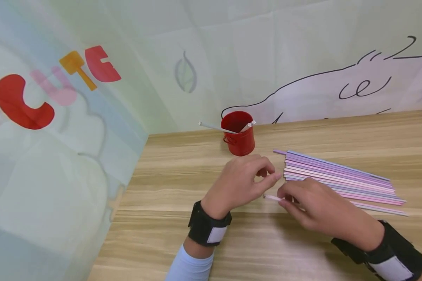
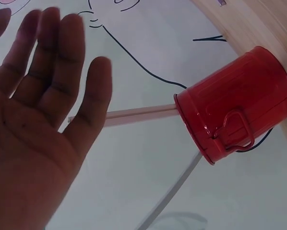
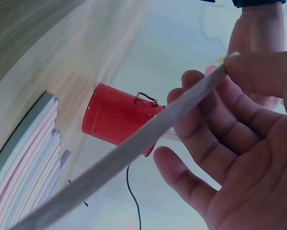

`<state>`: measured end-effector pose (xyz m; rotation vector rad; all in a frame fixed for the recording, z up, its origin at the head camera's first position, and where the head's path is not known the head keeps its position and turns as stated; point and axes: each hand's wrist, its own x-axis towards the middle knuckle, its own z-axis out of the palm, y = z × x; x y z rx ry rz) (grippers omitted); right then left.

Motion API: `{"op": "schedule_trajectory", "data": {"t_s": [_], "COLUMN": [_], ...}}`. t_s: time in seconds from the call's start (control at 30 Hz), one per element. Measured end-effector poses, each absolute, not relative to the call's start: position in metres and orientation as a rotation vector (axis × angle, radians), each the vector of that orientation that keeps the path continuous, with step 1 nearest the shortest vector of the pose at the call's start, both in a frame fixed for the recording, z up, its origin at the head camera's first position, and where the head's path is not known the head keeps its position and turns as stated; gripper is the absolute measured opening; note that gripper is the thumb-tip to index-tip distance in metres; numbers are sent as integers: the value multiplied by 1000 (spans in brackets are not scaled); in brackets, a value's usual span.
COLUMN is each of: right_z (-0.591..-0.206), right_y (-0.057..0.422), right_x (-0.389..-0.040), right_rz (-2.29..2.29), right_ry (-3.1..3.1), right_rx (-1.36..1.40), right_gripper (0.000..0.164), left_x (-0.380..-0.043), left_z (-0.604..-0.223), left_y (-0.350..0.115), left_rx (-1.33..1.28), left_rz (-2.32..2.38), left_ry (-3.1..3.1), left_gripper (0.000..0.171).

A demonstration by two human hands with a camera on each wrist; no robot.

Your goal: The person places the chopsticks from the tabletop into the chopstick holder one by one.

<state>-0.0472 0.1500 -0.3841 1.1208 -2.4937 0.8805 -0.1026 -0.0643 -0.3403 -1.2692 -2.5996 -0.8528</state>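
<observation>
In the head view my right hand [image 1: 320, 205] pinches a thin pale pink straw-like stick [image 1: 272, 198] near its left end, between thumb and fingers. The right wrist view shows this stick [image 3: 134, 148] running diagonally, with the thumb on its upper end. My left hand [image 1: 240, 181] hovers just left of it, fingers loosely bent and holding nothing. Behind the left hand stands a small red metal bucket [image 1: 244, 142] with a pale grey stick [image 1: 214, 127] and a pinkish stick [image 2: 143, 113] leaning out of its mouth.
A row of pastel sticks [image 1: 341, 175] in pink, purple and blue lies on the wooden table [image 1: 161, 187], right of the bucket and beyond the right hand. A printed cloth backdrop [image 1: 232, 58] rises along the table's back and left edges.
</observation>
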Motion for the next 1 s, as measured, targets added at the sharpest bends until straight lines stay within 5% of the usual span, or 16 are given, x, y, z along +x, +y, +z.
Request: {"op": "schedule_trajectory", "data": {"t_s": [0.27, 0.53, 1.0], "right_z": [-380, -379, -385], "right_y": [150, 150, 146], "right_x": [-45, -45, -48], "right_rz": [841, 899, 880], "right_ry": [-2418, -2287, -2278], "right_rx": [1011, 894, 920], "right_gripper": [9, 35, 38], "left_x": [-102, -102, -99], "left_z": [-335, -332, -318], "left_y": [-67, -69, -77], "left_rx": [-1303, -1346, -1269], "left_rz": [-846, -1012, -1489], "left_ry": [-2730, -2589, -2105], "left_gripper": [28, 13, 18]}}
